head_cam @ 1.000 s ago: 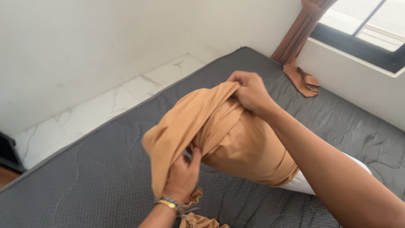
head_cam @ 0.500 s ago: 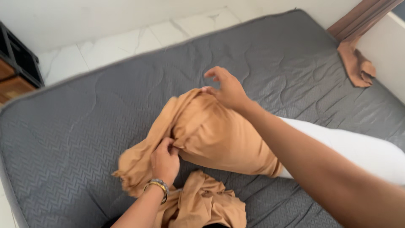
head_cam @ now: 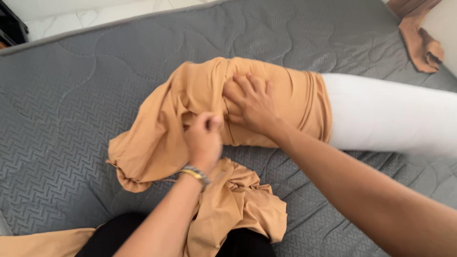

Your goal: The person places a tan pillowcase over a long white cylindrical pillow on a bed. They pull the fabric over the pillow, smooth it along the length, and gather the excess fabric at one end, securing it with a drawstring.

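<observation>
A long white bolster pillow [head_cam: 385, 114] lies across the grey quilted mattress [head_cam: 62, 119]. Its left end is inside a tan cover [head_cam: 200, 90], whose loose end bunches to the left. My right hand [head_cam: 252, 102] presses flat, fingers spread, on the covered end of the pillow. My left hand [head_cam: 203, 140], with a bracelet at the wrist, is closed on a fold of the tan cover just below the pillow's end. More tan cloth [head_cam: 238, 204] lies crumpled by my dark-clothed legs.
A tan curtain end [head_cam: 421, 43] rests on the mattress at the top right, beside a white wall. White marble floor tiles [head_cam: 81, 16] show beyond the mattress's far edge, with dark furniture [head_cam: 9, 26] at the top left.
The pillow has come down from tilted to lying flat on the mattress. My right hand let go of the cover's edge and now presses flat on it. My left hand pulled the cover's fold nearer.
</observation>
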